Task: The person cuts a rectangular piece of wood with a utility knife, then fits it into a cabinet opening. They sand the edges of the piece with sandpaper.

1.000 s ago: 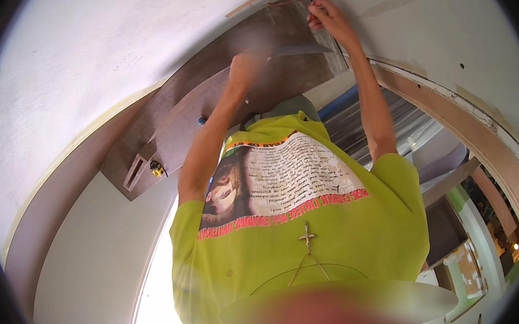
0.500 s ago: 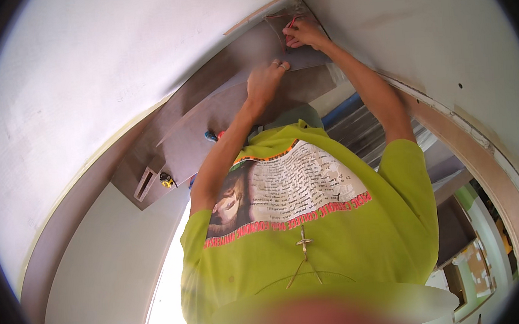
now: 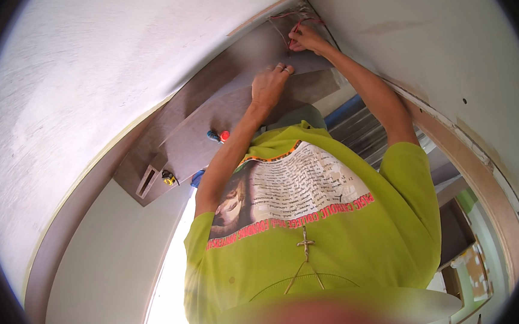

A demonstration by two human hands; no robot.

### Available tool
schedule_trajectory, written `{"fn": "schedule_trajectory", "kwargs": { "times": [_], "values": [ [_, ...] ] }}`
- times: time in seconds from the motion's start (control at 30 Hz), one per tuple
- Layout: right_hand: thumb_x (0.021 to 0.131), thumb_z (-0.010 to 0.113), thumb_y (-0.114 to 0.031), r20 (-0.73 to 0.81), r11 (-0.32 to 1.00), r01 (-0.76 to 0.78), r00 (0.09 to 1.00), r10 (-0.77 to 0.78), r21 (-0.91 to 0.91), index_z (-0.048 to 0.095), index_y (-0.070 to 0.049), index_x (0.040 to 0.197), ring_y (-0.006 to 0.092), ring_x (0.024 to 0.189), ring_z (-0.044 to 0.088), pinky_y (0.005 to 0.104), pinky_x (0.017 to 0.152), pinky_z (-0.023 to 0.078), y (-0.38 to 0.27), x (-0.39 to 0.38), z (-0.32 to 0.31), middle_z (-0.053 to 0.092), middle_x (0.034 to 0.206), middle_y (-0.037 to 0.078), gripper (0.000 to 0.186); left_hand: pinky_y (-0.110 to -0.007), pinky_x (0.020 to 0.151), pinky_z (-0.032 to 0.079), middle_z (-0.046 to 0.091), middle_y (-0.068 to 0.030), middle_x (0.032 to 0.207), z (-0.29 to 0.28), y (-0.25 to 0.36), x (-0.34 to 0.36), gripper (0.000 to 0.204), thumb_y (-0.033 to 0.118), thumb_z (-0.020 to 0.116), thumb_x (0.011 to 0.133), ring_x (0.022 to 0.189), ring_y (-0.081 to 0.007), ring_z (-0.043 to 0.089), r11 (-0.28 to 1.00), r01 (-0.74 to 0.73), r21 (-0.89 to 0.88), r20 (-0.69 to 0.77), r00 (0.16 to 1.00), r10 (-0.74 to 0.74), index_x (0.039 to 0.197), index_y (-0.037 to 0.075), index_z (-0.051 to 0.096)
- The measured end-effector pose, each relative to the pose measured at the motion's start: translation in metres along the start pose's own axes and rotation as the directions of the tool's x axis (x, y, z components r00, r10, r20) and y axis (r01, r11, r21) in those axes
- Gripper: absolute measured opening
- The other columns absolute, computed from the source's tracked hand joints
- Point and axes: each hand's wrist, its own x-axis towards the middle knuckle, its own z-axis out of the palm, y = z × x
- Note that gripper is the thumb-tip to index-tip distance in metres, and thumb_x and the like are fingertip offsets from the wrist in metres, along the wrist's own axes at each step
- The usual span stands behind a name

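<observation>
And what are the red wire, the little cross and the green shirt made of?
Red wire: perhaps smooth plastic over metal; thin, curving, core hidden.
Little cross: likely shiny metal; it catches the light.
Green shirt: soft, matt cloth, maybe cotton; it creases.

Glare (image 3: 167, 289) lower left — edges bowed, rim black.

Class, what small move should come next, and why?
Perhaps the right hand should ease the red wire clear of the grey panel: it holds the wire, which loops close by, and the left hand is at the panel's edge.
</observation>
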Motion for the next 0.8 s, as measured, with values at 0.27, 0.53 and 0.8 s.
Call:
{"fn": "schedule_trajectory", "kwargs": {
  "times": [0.27, 0.53, 0.8],
  "values": [
    [0.098, 0.061, -0.02, 0.013, 0.975, -0.036, 0.999, 0.04, -0.22, 0.058, 0.003, 0.105, 0.0208, 0.076, 0.072, 0.031, 0.063, 0.061, -0.009, -0.004, 0.005, 0.069, 0.089, 0.014, 0.024, -0.038, 0.068, 0.056, 0.066, -0.0038, 0.097, -0.006, 0.003, -0.001, 0.024, 0.008, 0.058, 0.084, 0.088, -0.0246, 0.067, 1.0, 0.014, -0.022, 0.013, 1.0, -0.014, 0.105, 0.017, 0.066],
    [0.085, 0.072, -0.007, 0.162, 0.922, 0.05, 0.987, 0.014, -0.383, 0.066, 0.002, 0.093, 0.0168, 0.067, 0.067, 0.0296, 0.06, 0.058, -0.017, -0.007, 0.014, 0.069, 0.08, 0.01, 0.014, -0.039, 0.067, 0.055, 0.065, -0.0043, 0.097, -0.01, 0.004, 0.001, 0.023, 0.009, 0.059, 0.084, 0.084, -0.0246, 0.066, 0.997, 0.048, -0.052, 0.067, 0.997, -0.045, 0.104, 0.017, 0.066],
    [0.079, 0.075, -0.01, 0.024, 0.889, 0.168, 0.984, -0.174, -0.427, 0.062, -0.002, 0.085, 0.0178, 0.067, 0.066, 0.0342, 0.061, 0.052, 0.019, -0.007, 0.017, 0.068, 0.076, 0.01, 0.017, -0.038, 0.071, 0.056, 0.067, -0.0029, 0.103, -0.005, 0.005, -0.005, 0.024, 0.008, 0.057, 0.084, 0.09, -0.0234, 0.066, 1.0, 0.004, -0.023, -0.022, 1.0, -0.004, 0.104, 0.016, 0.068]
  ]
}}
